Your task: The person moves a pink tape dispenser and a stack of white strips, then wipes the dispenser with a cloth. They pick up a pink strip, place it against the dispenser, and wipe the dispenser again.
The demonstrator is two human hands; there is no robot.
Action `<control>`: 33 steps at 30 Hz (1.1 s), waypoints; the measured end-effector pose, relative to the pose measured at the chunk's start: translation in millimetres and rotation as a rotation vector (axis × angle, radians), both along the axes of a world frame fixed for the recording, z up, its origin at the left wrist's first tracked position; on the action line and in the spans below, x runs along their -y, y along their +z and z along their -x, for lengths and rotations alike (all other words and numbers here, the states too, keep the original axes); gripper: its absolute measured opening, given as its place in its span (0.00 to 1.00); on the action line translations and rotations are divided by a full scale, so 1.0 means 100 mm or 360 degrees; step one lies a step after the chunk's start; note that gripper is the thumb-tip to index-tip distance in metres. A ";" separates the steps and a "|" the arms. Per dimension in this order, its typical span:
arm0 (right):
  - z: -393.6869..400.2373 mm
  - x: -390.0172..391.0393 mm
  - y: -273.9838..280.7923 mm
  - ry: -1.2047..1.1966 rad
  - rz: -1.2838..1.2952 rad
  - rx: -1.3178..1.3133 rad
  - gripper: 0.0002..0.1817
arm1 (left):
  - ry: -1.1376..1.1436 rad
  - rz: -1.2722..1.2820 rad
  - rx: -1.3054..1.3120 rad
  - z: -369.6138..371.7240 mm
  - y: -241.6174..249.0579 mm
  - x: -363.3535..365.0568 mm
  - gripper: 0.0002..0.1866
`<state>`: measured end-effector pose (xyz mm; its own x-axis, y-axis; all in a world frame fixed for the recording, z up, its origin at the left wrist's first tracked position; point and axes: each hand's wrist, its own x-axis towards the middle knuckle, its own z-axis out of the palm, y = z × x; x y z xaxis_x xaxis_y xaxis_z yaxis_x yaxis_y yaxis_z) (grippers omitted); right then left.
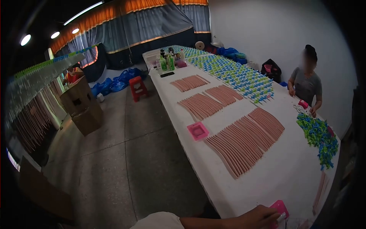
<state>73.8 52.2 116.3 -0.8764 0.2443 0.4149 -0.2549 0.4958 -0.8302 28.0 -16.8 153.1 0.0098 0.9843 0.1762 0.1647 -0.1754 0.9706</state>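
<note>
Low in the view, my right hand [259, 218] reaches over the near end of the white table [288, 171], its fingers closed at a small pale object beside a pink tray [280, 208]. What the fingers hold is too small to name. Rows of long pinkish-brown strips [240, 147] lie side by side further up the table. A square pink container [198, 131] stands at the table's left edge. My left hand is out of view.
Green-and-blue pieces [236, 74] cover the far table; more are heaped [318, 137] at the right, near a person [307, 82]. Green bottles [167, 62] stand at the back. A red stool [138, 88] and cardboard boxes [87, 118] are on the floor.
</note>
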 end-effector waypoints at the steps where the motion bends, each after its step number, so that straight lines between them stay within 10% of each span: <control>1: -0.02 0.03 -0.02 -0.0021 0.0016 0.0014 0.14 | -0.0091 0.0056 0.0034 0.01 -0.03 -0.04 0.09; 13: -1.60 0.58 -0.05 -0.1310 0.0246 0.0264 0.16 | -0.0395 -0.0180 0.0335 -0.09 -0.20 -0.28 0.07; 28: -1.69 0.55 -0.30 -0.1267 0.0039 0.0259 0.11 | -0.0125 -0.0051 0.0098 -0.39 -0.53 -0.21 0.06; 33: -1.73 0.58 -0.13 -0.1287 0.0046 0.0348 0.11 | 0.0115 -0.0068 0.0688 -0.40 -0.52 -0.34 0.11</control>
